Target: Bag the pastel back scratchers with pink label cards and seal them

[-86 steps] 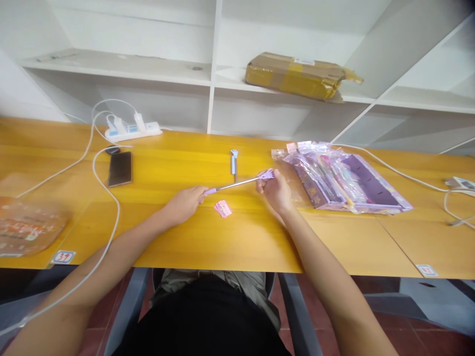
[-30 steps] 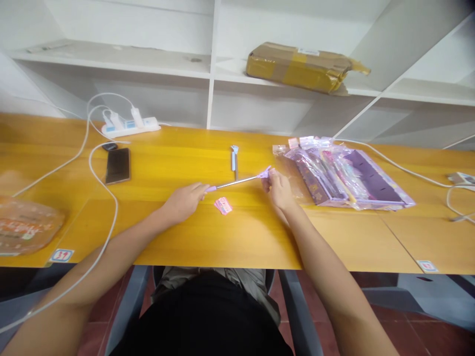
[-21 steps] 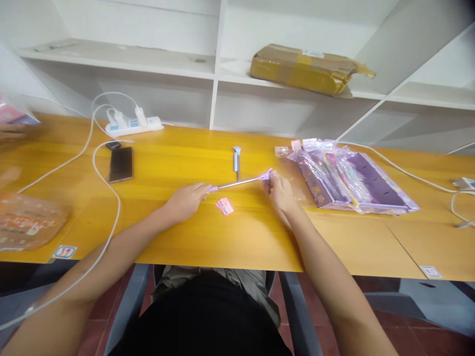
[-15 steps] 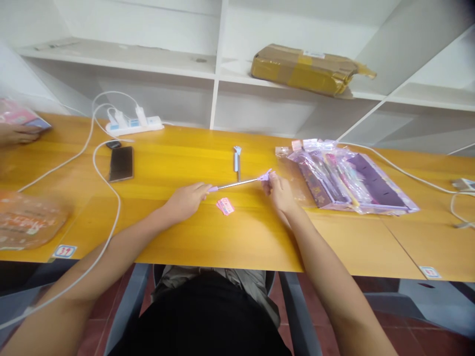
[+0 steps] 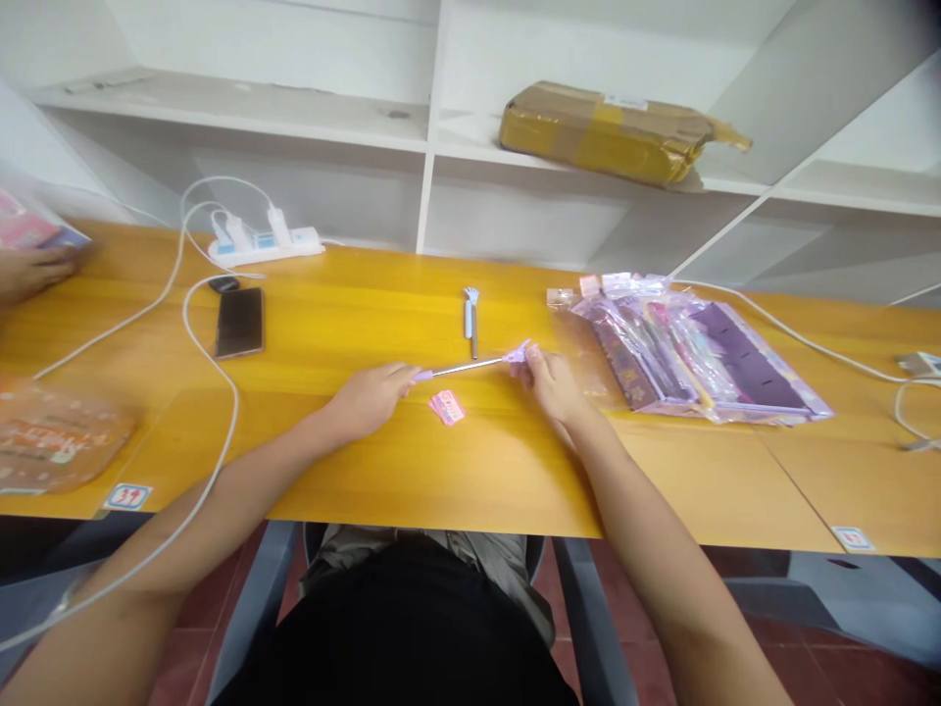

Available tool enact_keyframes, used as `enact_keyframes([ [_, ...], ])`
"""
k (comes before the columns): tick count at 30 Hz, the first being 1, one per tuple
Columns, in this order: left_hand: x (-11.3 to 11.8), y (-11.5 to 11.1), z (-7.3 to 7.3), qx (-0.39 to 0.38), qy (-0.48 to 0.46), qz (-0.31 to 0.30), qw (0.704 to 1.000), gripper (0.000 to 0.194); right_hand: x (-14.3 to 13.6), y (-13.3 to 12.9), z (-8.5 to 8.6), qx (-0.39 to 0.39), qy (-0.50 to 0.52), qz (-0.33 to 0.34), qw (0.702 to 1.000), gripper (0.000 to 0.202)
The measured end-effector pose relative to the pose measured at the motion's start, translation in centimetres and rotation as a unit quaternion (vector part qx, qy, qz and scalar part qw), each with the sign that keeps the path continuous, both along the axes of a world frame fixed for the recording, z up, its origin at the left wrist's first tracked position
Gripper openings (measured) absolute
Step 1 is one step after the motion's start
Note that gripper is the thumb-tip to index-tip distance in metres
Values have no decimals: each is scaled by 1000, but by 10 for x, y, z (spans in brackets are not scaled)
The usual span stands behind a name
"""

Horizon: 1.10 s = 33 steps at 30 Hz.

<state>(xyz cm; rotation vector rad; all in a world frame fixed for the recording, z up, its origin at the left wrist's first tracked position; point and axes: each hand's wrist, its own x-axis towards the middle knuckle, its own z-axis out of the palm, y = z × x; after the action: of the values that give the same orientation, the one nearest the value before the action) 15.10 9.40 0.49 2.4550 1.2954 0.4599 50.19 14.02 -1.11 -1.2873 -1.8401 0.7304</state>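
Observation:
A purple telescopic back scratcher [image 5: 468,368] with a silver rod stretches between my two hands above the table. My left hand [image 5: 371,397] is closed on its purple handle end. At the other end, my right hand [image 5: 551,382] pinches the purple hand-shaped head. Beyond the rod lies a blue back scratcher [image 5: 469,316] with a small hand-shaped tip and a dark, slim shaft beside it. Small pink cards [image 5: 447,406] lie in a loose stack on the near side of the rod.
Right of my hands sits a purple display box [image 5: 765,358] with plastic-wrapped items. A phone [image 5: 239,323], white cables and a power strip [image 5: 266,247] are at left. An orange bag [image 5: 63,436] lies near another person's hand [image 5: 36,273]. A taped carton [image 5: 603,132] rests on the shelf.
My right hand has shifted slightly left, and the exposed rod looks a little shorter. At the far left, the other person's hand and pink package have moved a bit left.

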Motion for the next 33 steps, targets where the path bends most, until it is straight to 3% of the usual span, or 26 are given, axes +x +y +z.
enact_keyframes([
  [13,2,0,-5,-4,-1,-19,1000,37,-15,-11,2,-16,-125,70,990,82],
  [25,11,-5,-9,-16,-28,-29,999,42,-18,-15,5,-6,-253,108,961,82],
  [33,12,-2,-25,-13,-59,-35,998,45,-23,-16,7,-9,-305,111,946,80],
])
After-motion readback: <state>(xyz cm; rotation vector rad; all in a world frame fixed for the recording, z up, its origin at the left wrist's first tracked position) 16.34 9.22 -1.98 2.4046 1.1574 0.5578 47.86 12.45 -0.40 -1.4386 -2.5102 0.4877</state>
